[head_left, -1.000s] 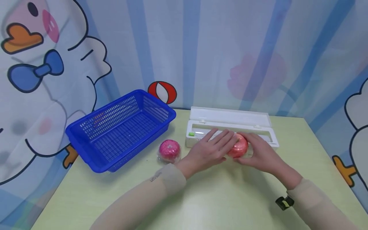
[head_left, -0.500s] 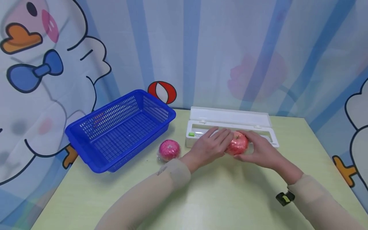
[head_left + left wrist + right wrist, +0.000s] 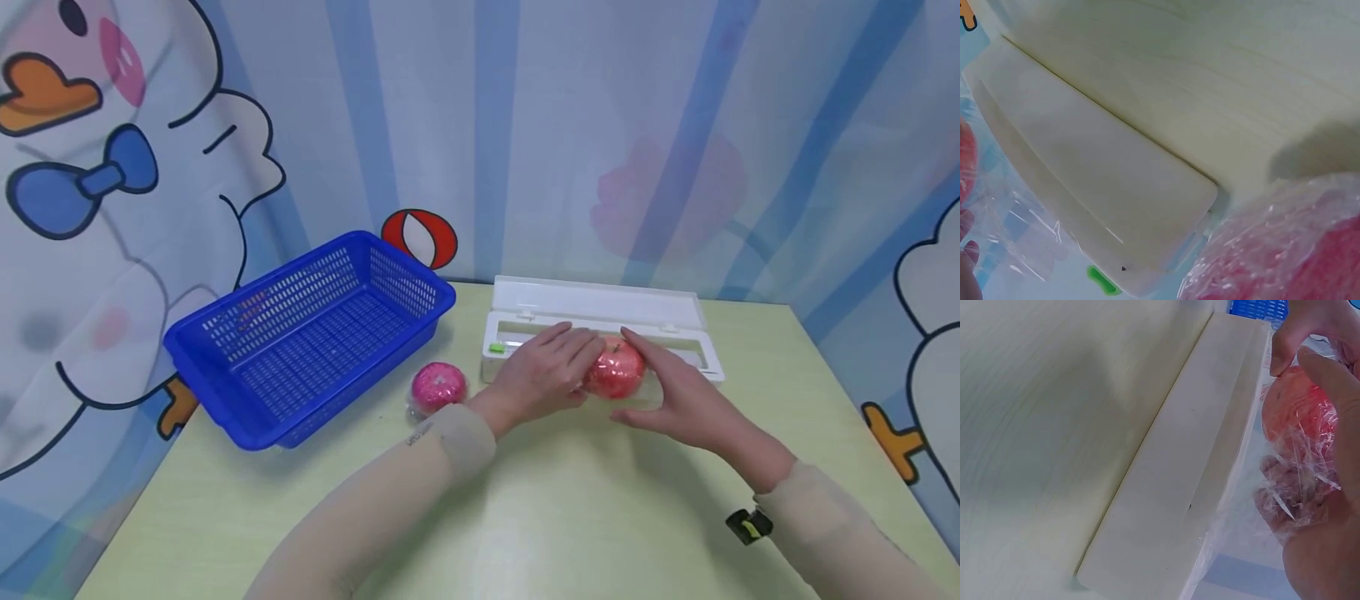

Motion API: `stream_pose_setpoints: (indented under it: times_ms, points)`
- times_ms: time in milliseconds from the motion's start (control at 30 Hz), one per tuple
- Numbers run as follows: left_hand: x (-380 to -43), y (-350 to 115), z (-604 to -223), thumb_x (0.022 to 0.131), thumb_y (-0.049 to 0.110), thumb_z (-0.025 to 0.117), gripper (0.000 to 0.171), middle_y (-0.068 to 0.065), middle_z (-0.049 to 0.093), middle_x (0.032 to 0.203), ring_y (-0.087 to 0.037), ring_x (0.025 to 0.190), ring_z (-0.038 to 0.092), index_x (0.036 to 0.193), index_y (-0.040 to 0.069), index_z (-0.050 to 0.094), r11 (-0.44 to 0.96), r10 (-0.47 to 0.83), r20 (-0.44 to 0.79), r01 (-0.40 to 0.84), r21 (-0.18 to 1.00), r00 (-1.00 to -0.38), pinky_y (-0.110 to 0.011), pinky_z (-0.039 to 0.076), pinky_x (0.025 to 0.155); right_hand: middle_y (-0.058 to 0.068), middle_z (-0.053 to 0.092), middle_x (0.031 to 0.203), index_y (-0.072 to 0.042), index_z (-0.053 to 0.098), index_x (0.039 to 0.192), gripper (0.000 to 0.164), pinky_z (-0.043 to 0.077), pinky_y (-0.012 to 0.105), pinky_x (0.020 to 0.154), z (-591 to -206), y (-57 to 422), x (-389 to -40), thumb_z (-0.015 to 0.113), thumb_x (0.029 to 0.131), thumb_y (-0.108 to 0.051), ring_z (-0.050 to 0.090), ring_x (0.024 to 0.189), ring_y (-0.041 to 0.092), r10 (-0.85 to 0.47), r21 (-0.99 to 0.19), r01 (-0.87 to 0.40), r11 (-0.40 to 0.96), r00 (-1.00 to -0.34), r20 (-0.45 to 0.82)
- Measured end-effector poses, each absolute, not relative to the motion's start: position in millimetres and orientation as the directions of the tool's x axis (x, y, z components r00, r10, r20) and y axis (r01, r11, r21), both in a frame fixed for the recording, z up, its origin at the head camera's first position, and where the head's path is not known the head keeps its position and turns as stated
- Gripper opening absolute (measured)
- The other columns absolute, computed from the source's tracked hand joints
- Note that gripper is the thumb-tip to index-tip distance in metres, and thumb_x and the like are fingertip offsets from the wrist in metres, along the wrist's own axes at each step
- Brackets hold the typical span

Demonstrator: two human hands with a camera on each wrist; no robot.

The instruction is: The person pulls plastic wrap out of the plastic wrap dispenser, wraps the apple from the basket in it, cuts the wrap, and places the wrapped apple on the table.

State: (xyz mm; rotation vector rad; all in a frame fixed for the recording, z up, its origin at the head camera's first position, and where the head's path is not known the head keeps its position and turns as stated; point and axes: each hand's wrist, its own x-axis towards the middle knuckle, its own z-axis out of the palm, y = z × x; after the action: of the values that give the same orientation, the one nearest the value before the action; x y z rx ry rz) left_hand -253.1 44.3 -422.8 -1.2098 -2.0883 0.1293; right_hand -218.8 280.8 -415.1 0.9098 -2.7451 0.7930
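A red apple (image 3: 617, 369) in clear plastic wrap (image 3: 1300, 444) is between the two hands, over the front of a white cling film dispenser (image 3: 600, 304) with its lid up. My left hand (image 3: 543, 371) grips the apple from the left, its fingers bent at the apple's edge. On the right, my right hand (image 3: 686, 400) is spread in a C shape, thumb and fingers apart, with a gap between palm and apple. Loose wrap lies across its fingertips in the right wrist view. The apple's left side is hidden by the left hand.
Left of the dispenser sits a round pink thing (image 3: 438, 387) wrapped in clear film. A blue slotted basket (image 3: 337, 396) stands farther left. The dispenser has a green slider (image 3: 497, 347). A patterned curtain (image 3: 555, 167) hangs behind the pale table (image 3: 570, 517).
The left fingers, straight over the wrap a second ago, now bend in against the apple. The apple has shifted slightly left, and the right hand has widened away from it.
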Motion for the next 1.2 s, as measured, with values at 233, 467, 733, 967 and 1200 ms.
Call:
stream_pose_setpoints:
  times_ms: [233,467,733,967,1200]
  points:
    - [-257.7,45.7,-418.8,0.079,0.048,0.066,0.069,-0.003,0.048,0.124,-0.016,0.117,0.045,0.129,0.009,0.041,0.547,0.790,0.519,0.757,-0.358,-0.326,-0.033,0.022,0.105,0.000,0.034,0.141,-0.025,0.016,0.147,0.110,0.041,0.050,0.089,-412.6,284.8,-221.0,0.086,0.064,-0.039,0.038,0.124,0.027,-0.521,-0.289,-0.642,0.710,-0.755,0.397]
    - [-258.8,46.1,-417.1,0.078,0.047,0.068,0.070,-0.002,0.048,0.125,-0.015,0.118,0.044,0.129,0.009,0.040,0.534,0.796,0.501,0.784,-0.316,-0.340,-0.032,0.021,0.105,0.005,0.036,0.139,-0.014,0.026,0.144,0.099,0.041,0.049,0.090,-417.4,291.1,-223.6,0.071,0.071,-0.063,0.042,0.119,0.028,-0.606,-0.074,-0.735,0.674,-0.608,0.512]
    - [-258.6,47.5,-415.6,0.076,0.048,0.072,0.073,0.000,0.046,0.127,-0.013,0.120,0.042,0.131,0.013,0.038,0.543,0.794,0.465,0.802,-0.250,-0.392,-0.031,0.018,0.105,0.006,0.039,0.136,-0.011,0.030,0.142,0.095,0.039,0.042,0.094,-421.5,287.2,-226.1,0.082,0.068,-0.042,0.042,0.119,0.025,-0.631,-0.017,-0.740,0.672,-0.585,0.510]
    - [-258.2,48.1,-410.2,0.075,0.047,0.075,0.078,0.001,0.041,0.132,-0.012,0.124,0.036,0.134,0.015,0.034,0.564,0.776,0.446,0.807,-0.173,-0.446,-0.030,0.015,0.106,0.003,0.042,0.133,-0.012,0.036,0.138,0.099,0.041,0.040,0.093,-417.6,285.5,-229.2,0.091,0.056,-0.021,0.044,0.117,0.022,-0.604,-0.036,-0.732,0.680,-0.588,0.538]
    - [-262.5,50.7,-404.6,0.073,0.051,0.076,0.082,0.001,0.043,0.131,-0.011,0.122,0.038,0.133,0.015,0.034,0.580,0.762,0.448,0.801,-0.149,-0.468,-0.028,0.015,0.106,0.002,0.044,0.131,-0.014,0.038,0.137,0.098,0.042,0.041,0.091,-410.8,285.6,-232.6,0.091,0.055,-0.020,0.045,0.117,0.021,-0.584,-0.067,-0.728,0.683,-0.598,0.549]
